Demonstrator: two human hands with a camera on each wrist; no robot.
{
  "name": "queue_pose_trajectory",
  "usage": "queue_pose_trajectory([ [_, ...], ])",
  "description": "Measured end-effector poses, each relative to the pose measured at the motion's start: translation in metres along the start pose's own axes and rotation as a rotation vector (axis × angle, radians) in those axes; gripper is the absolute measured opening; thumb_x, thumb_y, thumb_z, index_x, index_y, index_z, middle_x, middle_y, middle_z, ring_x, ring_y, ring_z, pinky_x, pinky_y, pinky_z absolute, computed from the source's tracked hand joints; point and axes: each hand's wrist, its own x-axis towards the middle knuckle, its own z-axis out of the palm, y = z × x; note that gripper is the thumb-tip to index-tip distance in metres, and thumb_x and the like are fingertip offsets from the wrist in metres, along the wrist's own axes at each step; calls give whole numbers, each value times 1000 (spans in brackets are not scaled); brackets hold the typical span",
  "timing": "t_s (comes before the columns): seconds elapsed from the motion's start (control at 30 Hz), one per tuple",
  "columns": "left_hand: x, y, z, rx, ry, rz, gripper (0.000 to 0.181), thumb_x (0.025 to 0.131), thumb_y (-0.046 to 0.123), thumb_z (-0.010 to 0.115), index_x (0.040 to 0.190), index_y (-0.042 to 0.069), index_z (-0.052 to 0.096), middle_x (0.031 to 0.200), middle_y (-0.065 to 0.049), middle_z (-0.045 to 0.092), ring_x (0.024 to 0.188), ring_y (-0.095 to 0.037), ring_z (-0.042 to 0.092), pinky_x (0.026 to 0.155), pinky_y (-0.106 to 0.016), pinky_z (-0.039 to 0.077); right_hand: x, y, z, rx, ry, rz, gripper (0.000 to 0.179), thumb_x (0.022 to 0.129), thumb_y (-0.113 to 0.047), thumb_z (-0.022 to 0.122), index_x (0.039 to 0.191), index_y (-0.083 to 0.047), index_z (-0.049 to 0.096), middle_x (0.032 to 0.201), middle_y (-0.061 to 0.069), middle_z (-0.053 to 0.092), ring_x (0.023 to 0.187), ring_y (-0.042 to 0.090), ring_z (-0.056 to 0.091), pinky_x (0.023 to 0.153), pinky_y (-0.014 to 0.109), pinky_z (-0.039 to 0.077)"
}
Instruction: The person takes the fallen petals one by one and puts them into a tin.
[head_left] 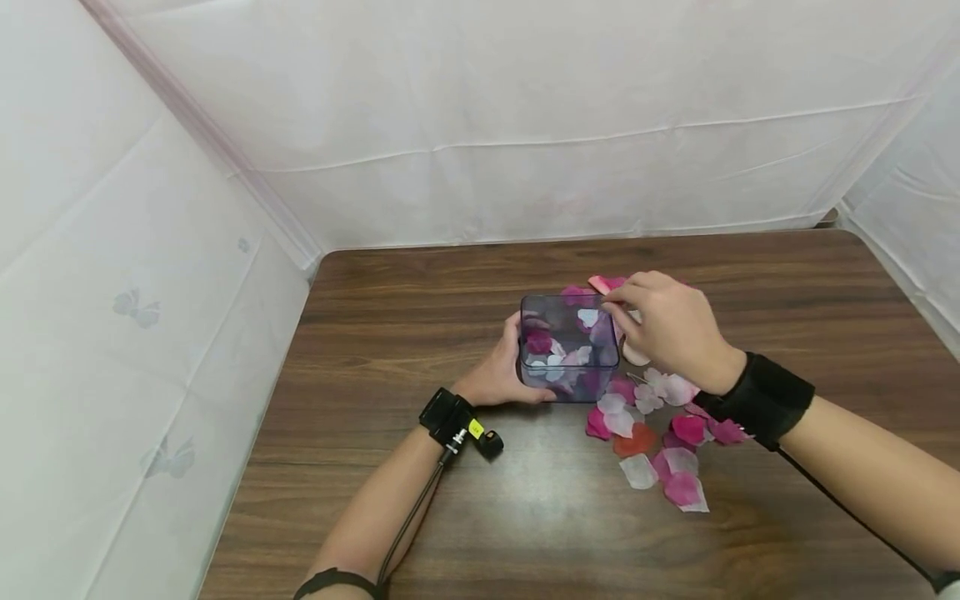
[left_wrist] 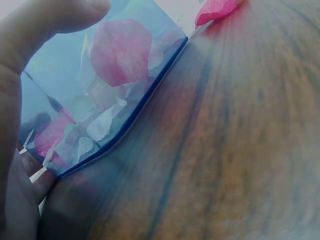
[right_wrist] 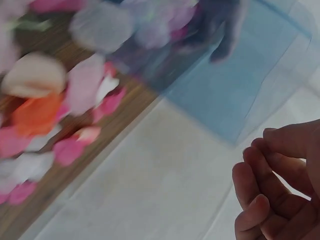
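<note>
Purple is the box (head_left: 570,385) the left hand (head_left: 495,372) grips; the right hand (head_left: 670,325) curls beside it, grasp unclear.

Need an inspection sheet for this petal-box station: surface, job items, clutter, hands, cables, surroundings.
Surface: wood-grain tabletop, dark brown
Job items: tinted see-through box with petals inside; loose petals in pink, white and red, mostly at the box's right
Clutter: nothing seen beyond the petals
Left hand: grips the box's left side
Right hand: at the box's far right corner, fingers bent; can't tell if they pinch anything
Cables: black left cable and black right cable, each running along its arm
Surroundings: white sheeting behind and at both sides, butterfly prints at left
</note>
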Motion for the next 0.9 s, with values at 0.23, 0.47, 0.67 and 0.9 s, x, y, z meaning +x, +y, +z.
queue_pose_trajectory([
  [0.23, 1, -38, 3, 39, 38, -16, 122, 67, 14, 95, 153, 11, 8, 146, -6, 37, 129, -16, 45, 112, -34, 36, -17, 57, 2, -47, -79, 208, 15, 87, -10, 76, 97, 1, 77, 91, 17, 71, 78, 34, 66, 56, 50, 54],
  [0.47, 0, -38, 6, 40, 28, -19, 121, 66, 14, 96, 151, 8, 10, 146, -10, 37, 128, -19, 45, 111, -36, 37, -41, 118, 11, -34, -261, 442, 21, 92, -13, 68, 103, 4, 73, 98, 27, 69, 77, 42, 66, 50, 53, 50],
  [0.67, -1, -20, 7, 33, 24, -20, 121, 67, 8, 94, 151, 3, 8, 147, -17, 36, 130, -32, 44, 113, -47, 35, -58, 136, 7, -5, -366, 430, 21, 92, -15, 71, 100, 4, 73, 92, 25, 70, 72, 33, 64, 53, 46, 51],
  [0.9, -3, 6, 4, 27, 7, -18, 117, 68, 5, 92, 149, -3, 8, 145, -24, 34, 129, -39, 42, 112, -51, 35, -79, 127, 2, 23, -416, 346, 23, 89, -22, 78, 97, 0, 76, 84, 11, 71, 68, 20, 60, 60, 42, 52],
])
